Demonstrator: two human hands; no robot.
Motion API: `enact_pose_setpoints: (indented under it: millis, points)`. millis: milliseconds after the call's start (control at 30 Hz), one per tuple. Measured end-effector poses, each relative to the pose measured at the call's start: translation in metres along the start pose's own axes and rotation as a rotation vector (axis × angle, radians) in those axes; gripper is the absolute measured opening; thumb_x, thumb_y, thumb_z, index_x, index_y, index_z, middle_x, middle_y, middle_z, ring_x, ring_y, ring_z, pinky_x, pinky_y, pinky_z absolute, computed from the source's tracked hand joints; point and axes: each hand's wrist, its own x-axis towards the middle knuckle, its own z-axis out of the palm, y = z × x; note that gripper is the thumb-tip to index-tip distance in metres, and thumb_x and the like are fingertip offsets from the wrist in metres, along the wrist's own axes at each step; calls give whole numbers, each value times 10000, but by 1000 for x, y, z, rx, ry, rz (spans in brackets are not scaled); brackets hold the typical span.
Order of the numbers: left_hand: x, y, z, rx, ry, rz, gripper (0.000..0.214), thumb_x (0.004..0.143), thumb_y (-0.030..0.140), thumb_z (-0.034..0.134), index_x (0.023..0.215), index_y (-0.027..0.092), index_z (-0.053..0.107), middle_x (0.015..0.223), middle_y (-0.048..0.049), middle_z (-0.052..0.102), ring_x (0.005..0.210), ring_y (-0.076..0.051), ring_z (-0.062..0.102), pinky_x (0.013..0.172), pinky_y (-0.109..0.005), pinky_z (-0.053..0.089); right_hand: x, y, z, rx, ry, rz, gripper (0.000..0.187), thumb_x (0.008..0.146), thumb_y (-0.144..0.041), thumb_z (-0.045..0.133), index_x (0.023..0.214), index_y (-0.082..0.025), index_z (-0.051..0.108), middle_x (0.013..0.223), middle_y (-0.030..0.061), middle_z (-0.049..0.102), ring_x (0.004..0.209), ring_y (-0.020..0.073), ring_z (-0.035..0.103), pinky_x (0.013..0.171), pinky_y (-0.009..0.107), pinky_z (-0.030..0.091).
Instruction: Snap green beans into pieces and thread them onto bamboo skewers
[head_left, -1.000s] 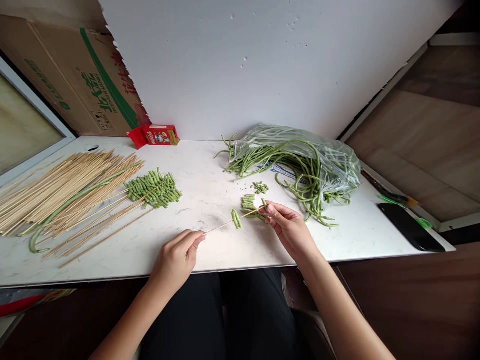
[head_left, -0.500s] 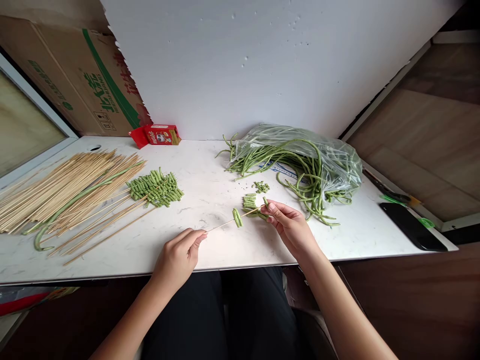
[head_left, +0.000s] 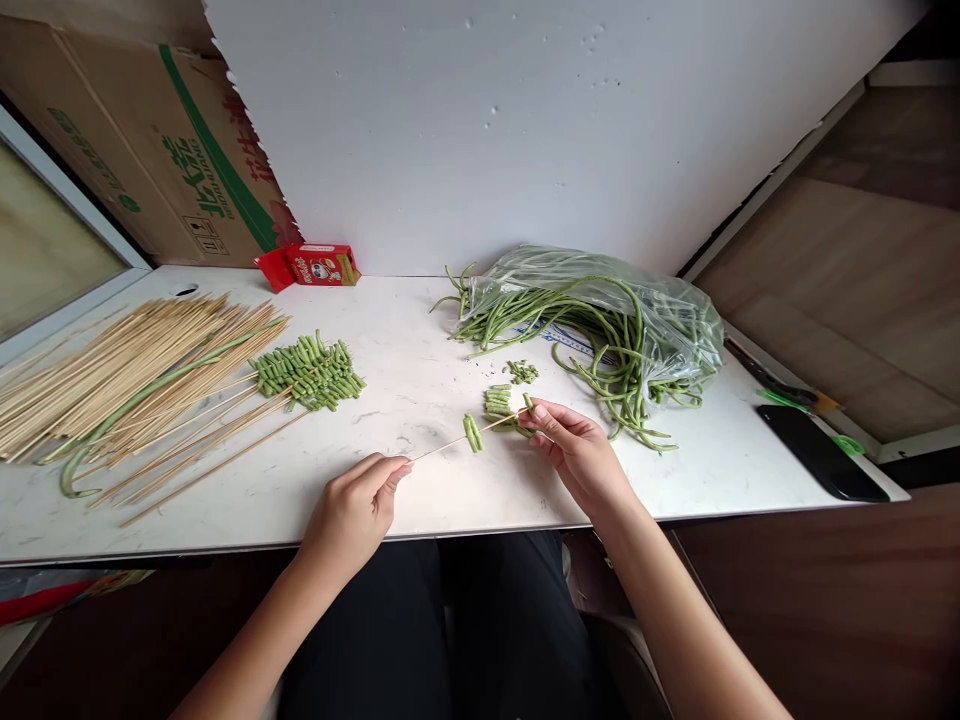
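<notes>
My left hand (head_left: 352, 512) pinches the near end of a thin bamboo skewer (head_left: 444, 446). A couple of short green bean pieces (head_left: 472, 433) are threaded on the skewer near its middle. My right hand (head_left: 577, 455) is closed at the skewer's far tip, pinching a short bean piece (head_left: 529, 404) against it. Right behind that hand lies a small pile of cut bean pieces (head_left: 498, 402) on the white table (head_left: 420, 370).
A heap of bare skewers (head_left: 112, 375) with one long bean lies at the left, finished bean skewers (head_left: 307, 373) beside it. A plastic bag of long beans (head_left: 600, 325) sits at the back right. A black phone (head_left: 821, 452), a red box (head_left: 319, 266) and a cardboard box (head_left: 150, 150) ring the table.
Both hands stay in place on the skewer. Only the camera view has shifted slightly.
</notes>
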Motion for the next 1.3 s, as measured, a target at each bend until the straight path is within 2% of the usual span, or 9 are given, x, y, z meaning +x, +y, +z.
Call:
enact_pose_setpoints:
  millis: [367,767,1067,1300]
  points:
    - [2,3,-2,3,11,5,205,1068,186,526,1071,194,730,935,-59,778,828,-176,746,727,-269,568,-3,-3,2,-13,-1,-9,381,748,-495,938,1028,-253,850,1041,76,811,1024,248,716,790,342,556]
    - [1,2,-2,-6,11,-4,203,1064,189,535,1067,192,738,938,-59,779,831,-176,745,734,-265,561,-2,-4,2,10,5,5,398,701,-478,971,1007,-250,858,986,67,803,1007,233,705,739,311,530]
    - [3,5,-3,1,19,7,196,1050,165,550,1023,178,744,917,-56,776,812,-174,741,718,-257,550,0,1,0,-4,11,-6,278,753,-461,940,914,-246,869,976,60,796,988,220,684,713,299,519]
    - [3,3,-3,14,30,16,198,1052,159,547,1003,173,739,892,-53,772,784,-168,736,692,-253,541,0,2,2,0,28,-22,292,728,-441,957,918,-237,870,966,64,795,989,222,676,713,296,523]
